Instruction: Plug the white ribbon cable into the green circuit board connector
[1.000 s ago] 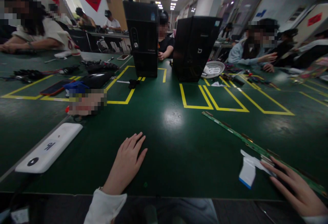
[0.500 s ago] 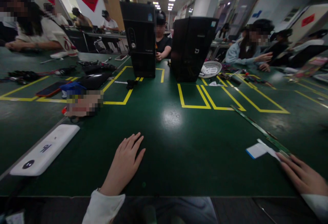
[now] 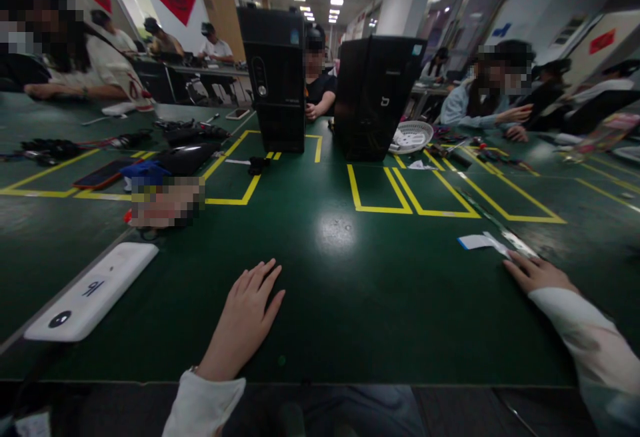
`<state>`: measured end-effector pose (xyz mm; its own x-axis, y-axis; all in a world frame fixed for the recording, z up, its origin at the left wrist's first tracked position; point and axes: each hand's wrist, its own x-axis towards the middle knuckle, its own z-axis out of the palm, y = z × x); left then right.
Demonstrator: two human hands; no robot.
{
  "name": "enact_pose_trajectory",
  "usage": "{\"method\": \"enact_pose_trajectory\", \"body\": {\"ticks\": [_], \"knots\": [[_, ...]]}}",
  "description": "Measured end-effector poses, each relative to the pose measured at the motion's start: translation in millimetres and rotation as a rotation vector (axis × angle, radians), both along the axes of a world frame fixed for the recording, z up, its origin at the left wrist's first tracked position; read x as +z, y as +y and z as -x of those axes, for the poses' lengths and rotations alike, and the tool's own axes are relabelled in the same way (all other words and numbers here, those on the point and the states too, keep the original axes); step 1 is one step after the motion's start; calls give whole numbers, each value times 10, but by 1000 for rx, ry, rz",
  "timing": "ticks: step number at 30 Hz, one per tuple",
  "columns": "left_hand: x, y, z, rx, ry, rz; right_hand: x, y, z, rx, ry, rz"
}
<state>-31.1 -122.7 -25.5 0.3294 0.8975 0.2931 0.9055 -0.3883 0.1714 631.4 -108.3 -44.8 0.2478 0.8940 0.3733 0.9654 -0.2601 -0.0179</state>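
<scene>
Our left hand (image 3: 247, 317) lies flat on the table (image 3: 365, 310), holding nothing | our right hand (image 3: 543, 273) touches the circuit strip (image 3: 518, 243), table's right side; grip: we cannot tell | we should press lightly, ribbon cable (image 3: 474, 242) unkinked

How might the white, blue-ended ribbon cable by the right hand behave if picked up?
The white ribbon cable is probably floppy, since it looks thin and bends near the right hand. Being a slim strip, it seems likely light.
</scene>
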Motion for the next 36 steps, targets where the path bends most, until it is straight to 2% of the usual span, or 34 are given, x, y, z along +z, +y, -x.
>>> {"method": "enact_pose_trajectory", "body": {"ticks": [3,6,9,14,26,36], "knots": [[9,-2,-4,3,-1,6,112,227,144,-217,73,152],[24,-5,-11,3,-7,0,253,373,370,-328,181,244],[30,-7,-14,6,-4,-10,311,487,564,-428,220,244],[17,-7,-12,-1,8,-22,247,613,707,-585,204,203],[10,1,1,-5,14,-8,310,523,782,-571,233,267],[-3,-3,19,-5,5,-9,242,506,532,-528,164,335]]}}
